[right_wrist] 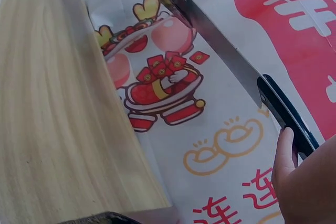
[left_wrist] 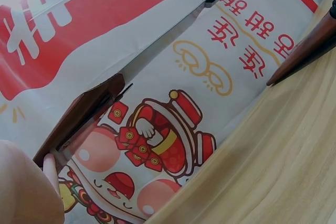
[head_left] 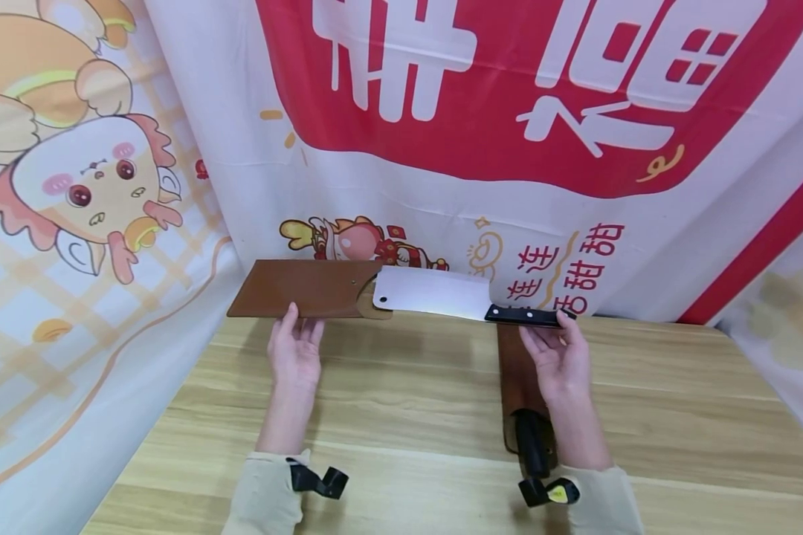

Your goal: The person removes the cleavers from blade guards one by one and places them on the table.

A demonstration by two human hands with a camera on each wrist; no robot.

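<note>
My left hand (head_left: 296, 357) pinches the lower edge of a brown leather knife sheath (head_left: 301, 288), thumb in front and fingers beneath. The sheath is raised over the table's far edge, its notched mouth facing right. In my right hand (head_left: 562, 362) is a cleaver, gripped by its black riveted handle (head_left: 525, 316). Its broad, shiny blade (head_left: 435, 292) points left, and the front end with a small hole overlaps the sheath's mouth in the head view. Most of the blade shows outside the leather. The left wrist view shows the sheath (left_wrist: 79, 116) edge-on, in line with the blade (left_wrist: 163, 38).
A second brown sheath (head_left: 518, 375) lies on the wooden table (head_left: 408, 423) below my right hand, with a black knife handle (head_left: 531, 446) pointing toward me. A printed cloth (head_left: 375, 193) hangs behind the table, and more cloth (head_left: 140, 334) covers the left side.
</note>
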